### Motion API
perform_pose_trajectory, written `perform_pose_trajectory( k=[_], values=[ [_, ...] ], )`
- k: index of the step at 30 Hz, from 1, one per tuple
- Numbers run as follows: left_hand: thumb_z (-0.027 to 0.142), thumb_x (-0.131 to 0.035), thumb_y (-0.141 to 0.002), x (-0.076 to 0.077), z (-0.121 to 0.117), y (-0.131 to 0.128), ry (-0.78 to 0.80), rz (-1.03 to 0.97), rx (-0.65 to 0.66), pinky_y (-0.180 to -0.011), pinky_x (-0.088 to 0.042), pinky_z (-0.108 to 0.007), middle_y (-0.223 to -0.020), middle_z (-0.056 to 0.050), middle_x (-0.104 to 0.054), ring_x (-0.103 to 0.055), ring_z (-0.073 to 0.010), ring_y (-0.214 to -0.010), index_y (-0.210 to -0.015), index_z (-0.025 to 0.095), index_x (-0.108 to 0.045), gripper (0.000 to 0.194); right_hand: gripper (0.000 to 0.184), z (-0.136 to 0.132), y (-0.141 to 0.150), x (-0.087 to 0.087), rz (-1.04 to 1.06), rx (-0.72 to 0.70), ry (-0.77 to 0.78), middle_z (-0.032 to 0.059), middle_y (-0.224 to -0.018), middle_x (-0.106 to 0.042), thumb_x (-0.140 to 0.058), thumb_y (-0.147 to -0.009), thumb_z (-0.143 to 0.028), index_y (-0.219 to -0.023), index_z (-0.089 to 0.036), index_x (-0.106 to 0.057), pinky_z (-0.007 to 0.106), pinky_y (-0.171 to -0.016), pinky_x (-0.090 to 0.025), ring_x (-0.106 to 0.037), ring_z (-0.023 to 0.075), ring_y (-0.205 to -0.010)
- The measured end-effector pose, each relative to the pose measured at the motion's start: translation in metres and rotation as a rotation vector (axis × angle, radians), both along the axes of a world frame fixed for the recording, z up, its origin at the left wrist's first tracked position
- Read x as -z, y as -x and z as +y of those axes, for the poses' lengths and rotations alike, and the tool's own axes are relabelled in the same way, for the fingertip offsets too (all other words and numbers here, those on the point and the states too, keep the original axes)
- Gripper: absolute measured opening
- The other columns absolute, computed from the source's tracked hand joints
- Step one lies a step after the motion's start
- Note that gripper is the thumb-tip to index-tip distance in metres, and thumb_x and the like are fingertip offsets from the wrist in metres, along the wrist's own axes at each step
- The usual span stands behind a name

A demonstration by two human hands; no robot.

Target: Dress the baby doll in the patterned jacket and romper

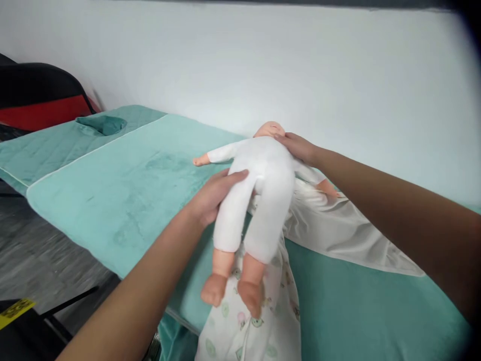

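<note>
A baby doll [263, 180] in a white bodysuit is held lifted over a teal-covered table [124, 190], its bare feet toward me and its head toward the wall. My left hand [212, 198] wraps round the doll's upper leg and hip. My right hand [298, 146] cups the doll's neck and shoulder beside the head. Under the doll lies a white printed blanket [248, 326] whose plain white part [338, 230] spreads to the right.
A white wall runs close behind the table. A folded teal cloth [102, 124] lies at the table's far left end. A black and red chair [41, 98] stands at the left. The table's near edge drops to a grey floor [41, 260].
</note>
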State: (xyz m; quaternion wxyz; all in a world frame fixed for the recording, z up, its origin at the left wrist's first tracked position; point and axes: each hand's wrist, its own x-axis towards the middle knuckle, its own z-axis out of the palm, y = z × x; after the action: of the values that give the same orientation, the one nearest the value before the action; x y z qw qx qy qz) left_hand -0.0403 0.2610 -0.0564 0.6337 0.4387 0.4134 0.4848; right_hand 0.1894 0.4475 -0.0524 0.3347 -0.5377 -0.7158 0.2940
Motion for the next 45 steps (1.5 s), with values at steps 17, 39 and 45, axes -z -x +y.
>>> perform_pose_trajectory(
  k=[17, 39, 45],
  values=[
    [0.024, -0.052, -0.092, 0.020, 0.012, 0.057, -0.639, 1.176, -0.494, -0.105, -0.046, -0.050, -0.138, -0.012, -0.058, -0.054, -0.0312, -0.128, -0.135, 0.020, -0.055, 0.043, 0.052, 0.011, -0.015, 0.034, -0.541, 0.091, 0.035, 0.0125, -0.114, -0.071, -0.035, -0.097, -0.058, -0.111, -0.018, -0.065, 0.034, -0.084, -0.048, -0.065, 0.0257, -0.100],
    [0.018, -0.045, -0.097, -0.014, -0.048, -0.109, -1.321, 1.439, 0.292, -0.115, -0.029, -0.055, -0.132, -0.012, -0.062, -0.051, -0.0272, -0.131, -0.103, 0.018, -0.058, 0.014, 0.022, -0.268, -0.093, -0.004, -1.012, -0.134, -0.468, 0.0038, -0.094, -0.066, -0.038, -0.101, -0.031, -0.095, -0.021, -0.056, 0.030, -0.055, -0.019, -0.057, 0.0170, -0.069],
    [0.009, -0.046, -0.090, -0.045, -0.047, -0.118, -1.346, 1.611, -0.029, -0.083, -0.045, -0.041, -0.103, -0.010, -0.068, -0.063, -0.0267, -0.099, -0.107, 0.016, -0.057, 0.021, 0.023, -0.299, -0.118, -0.039, -0.937, -0.011, -0.038, 0.0040, -0.080, -0.066, -0.040, -0.099, -0.042, -0.095, -0.023, -0.052, 0.028, -0.054, -0.026, -0.058, 0.0205, -0.066]
  ],
)
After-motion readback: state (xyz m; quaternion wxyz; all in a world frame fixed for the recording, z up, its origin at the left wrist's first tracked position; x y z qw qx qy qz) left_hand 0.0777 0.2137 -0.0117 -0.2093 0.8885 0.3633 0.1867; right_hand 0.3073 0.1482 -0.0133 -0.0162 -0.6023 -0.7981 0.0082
